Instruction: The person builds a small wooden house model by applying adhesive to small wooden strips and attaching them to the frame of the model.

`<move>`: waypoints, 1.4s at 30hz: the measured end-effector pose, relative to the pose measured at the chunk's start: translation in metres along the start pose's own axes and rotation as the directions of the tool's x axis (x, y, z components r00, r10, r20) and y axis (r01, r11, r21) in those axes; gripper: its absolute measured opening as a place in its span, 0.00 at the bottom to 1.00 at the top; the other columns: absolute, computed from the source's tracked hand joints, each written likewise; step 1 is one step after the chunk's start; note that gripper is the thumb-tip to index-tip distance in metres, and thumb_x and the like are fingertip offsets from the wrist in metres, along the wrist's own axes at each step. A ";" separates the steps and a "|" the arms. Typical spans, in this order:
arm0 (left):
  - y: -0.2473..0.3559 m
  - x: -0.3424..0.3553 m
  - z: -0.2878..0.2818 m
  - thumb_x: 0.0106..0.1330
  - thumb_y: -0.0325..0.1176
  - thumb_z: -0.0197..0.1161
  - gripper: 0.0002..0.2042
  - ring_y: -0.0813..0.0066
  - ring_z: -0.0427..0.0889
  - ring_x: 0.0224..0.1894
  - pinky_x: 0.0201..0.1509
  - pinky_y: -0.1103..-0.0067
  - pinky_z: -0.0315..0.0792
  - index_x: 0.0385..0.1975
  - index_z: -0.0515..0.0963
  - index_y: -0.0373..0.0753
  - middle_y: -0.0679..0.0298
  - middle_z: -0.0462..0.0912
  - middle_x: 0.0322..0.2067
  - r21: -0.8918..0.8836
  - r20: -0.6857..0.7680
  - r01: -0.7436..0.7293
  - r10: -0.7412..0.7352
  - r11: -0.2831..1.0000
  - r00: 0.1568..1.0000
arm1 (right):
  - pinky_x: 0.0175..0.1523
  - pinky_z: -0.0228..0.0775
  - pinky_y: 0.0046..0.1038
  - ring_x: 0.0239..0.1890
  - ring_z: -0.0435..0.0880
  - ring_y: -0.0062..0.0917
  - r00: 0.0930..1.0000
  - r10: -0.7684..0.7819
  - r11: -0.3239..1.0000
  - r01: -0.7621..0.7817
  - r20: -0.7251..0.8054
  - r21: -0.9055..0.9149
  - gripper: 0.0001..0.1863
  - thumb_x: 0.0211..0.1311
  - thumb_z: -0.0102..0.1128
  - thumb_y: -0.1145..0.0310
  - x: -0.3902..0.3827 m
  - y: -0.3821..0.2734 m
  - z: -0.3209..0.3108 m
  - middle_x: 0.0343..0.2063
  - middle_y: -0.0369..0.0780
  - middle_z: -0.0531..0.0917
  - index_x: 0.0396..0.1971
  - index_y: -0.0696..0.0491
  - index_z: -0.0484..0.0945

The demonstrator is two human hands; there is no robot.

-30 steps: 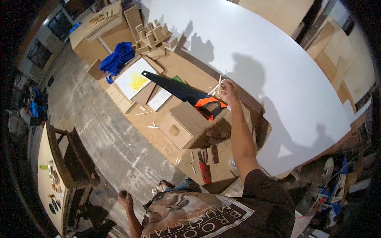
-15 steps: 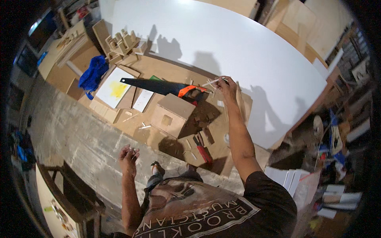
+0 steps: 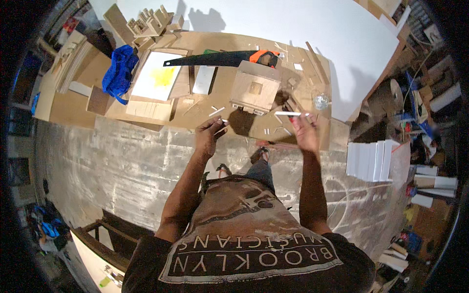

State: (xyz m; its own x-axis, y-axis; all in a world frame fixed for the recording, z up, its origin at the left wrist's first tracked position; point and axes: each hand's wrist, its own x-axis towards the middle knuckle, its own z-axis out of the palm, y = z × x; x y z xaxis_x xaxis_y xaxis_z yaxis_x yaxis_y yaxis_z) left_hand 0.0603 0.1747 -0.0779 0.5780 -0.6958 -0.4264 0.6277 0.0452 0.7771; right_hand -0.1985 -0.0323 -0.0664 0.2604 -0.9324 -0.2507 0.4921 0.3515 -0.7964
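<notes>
My right hand point(image 3: 307, 133) pinches one end of a thin white strip point(image 3: 287, 113), which points left over the table's front part. My left hand point(image 3: 208, 136) is at the table's front edge, its fingers closed on a small white piece point(image 3: 223, 120) that mostly hides behind them. Between and beyond my hands stands a small wooden box point(image 3: 254, 89) with a square recess in its face. Behind the box lies a handsaw point(image 3: 212, 59) with a dark blade and an orange and black handle. Short white offcuts point(image 3: 216, 111) lie near my left hand.
A blue cloth bundle point(image 3: 118, 73) and a yellow-stained white board point(image 3: 155, 76) lie at the left. A slotted wooden holder point(image 3: 149, 23) stands at the back. A clear round object point(image 3: 320, 101) sits at the right. White panels point(image 3: 370, 160) lean beside the table.
My right hand has come from near the saw handle toward the table's front, bringing the white strip. My left hand has moved forward to the table edge. The whole view has shifted.
</notes>
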 end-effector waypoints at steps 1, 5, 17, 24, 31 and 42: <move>-0.003 0.002 -0.005 0.67 0.26 0.62 0.09 0.67 0.86 0.42 0.44 0.73 0.81 0.45 0.79 0.31 0.57 0.85 0.38 0.009 0.016 0.012 -0.012 1.000 1.000 | 0.42 0.79 0.23 0.35 0.82 0.24 0.998 0.047 0.997 -0.044 0.048 -0.062 0.03 0.65 0.61 0.77 -0.013 0.023 -0.014 0.33 0.40 0.82 0.37 0.55 0.76; -0.029 0.020 -0.041 0.66 0.31 0.64 0.10 0.68 0.85 0.40 0.44 0.72 0.80 0.42 0.80 0.33 0.59 0.85 0.39 0.143 0.047 0.016 -0.023 0.990 0.999 | 0.33 0.76 0.21 0.28 0.81 0.20 0.986 0.161 0.983 -0.156 0.052 -0.094 0.05 0.62 0.65 0.73 -0.060 0.095 -0.019 0.28 0.38 0.82 0.34 0.54 0.77; -0.068 0.093 -0.080 0.59 0.39 0.65 0.14 0.71 0.82 0.27 0.33 0.74 0.77 0.33 0.84 0.33 0.62 0.87 0.26 0.887 0.273 -0.413 0.487 0.205 0.829 | 0.38 0.78 0.23 0.32 0.85 0.24 0.990 0.119 0.927 -0.137 -0.073 -0.350 0.07 0.63 0.64 0.71 -0.094 0.159 -0.025 0.30 0.39 0.84 0.38 0.58 0.80; -0.069 0.071 -0.069 0.60 0.32 0.62 0.10 0.56 0.82 0.28 0.35 0.69 0.74 0.32 0.82 0.30 0.48 0.83 0.25 0.761 0.047 -0.331 0.461 0.558 0.886 | 0.36 0.78 0.24 0.31 0.84 0.22 0.959 0.207 0.958 -0.239 -0.196 -0.157 0.05 0.62 0.63 0.72 -0.108 0.142 -0.033 0.28 0.37 0.83 0.36 0.56 0.80; -0.088 0.016 -0.016 0.61 0.32 0.63 0.09 0.50 0.84 0.36 0.40 0.69 0.76 0.36 0.82 0.33 0.47 0.84 0.32 0.801 0.455 -0.542 0.332 0.253 0.827 | 0.34 0.74 0.22 0.26 0.77 0.19 0.998 -0.008 0.949 -0.013 -0.065 -0.316 0.07 0.66 0.62 0.68 -0.071 0.111 -0.065 0.25 0.33 0.79 0.38 0.56 0.81; -0.146 0.048 0.049 0.60 0.34 0.60 0.14 0.49 0.79 0.45 0.48 0.61 0.75 0.47 0.80 0.47 0.52 0.81 0.40 0.629 0.738 -0.770 0.227 0.111 0.636 | 0.32 0.74 0.22 0.28 0.79 0.20 0.998 0.017 0.801 0.022 0.060 -0.598 0.06 0.65 0.59 0.74 0.013 0.108 -0.113 0.28 0.36 0.80 0.37 0.60 0.81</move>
State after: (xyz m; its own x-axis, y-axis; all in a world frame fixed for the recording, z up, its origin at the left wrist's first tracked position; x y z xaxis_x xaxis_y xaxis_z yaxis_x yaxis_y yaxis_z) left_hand -0.0291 0.0998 -0.1888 0.1251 -0.9609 0.2470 -0.7033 0.0897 0.7052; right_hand -0.2357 -0.0161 -0.2174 0.3181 -0.9195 -0.2309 -0.0969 0.2107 -0.9727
